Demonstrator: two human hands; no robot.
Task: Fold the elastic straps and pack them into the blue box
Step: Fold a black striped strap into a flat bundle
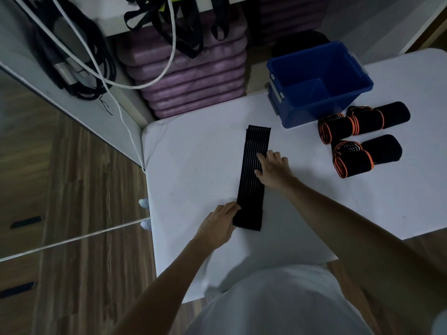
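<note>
On the white table [193, 165] a long black ribbed strap [252, 175] lies flat, stretched out from the near side toward the far side. Both bare arms reach out over the table. At the strap's near end, the left hand [217, 226] lies palm down with its fingers laid on that end's left edge; the fingers look fairly straight, and I cannot tell if they pinch it. Further up, the right hand [274, 169] rests on the middle of the strap from the right side, with its fingers spread and flat, pressing down and not curled round it.

Behind the strap's far end, a little to the right, sits the blue box [314, 110]. Its lid is off and only its blue floor shows inside. Just beside the box, on the table, lie three rolled black straps with orange edges [358, 139]
</note>
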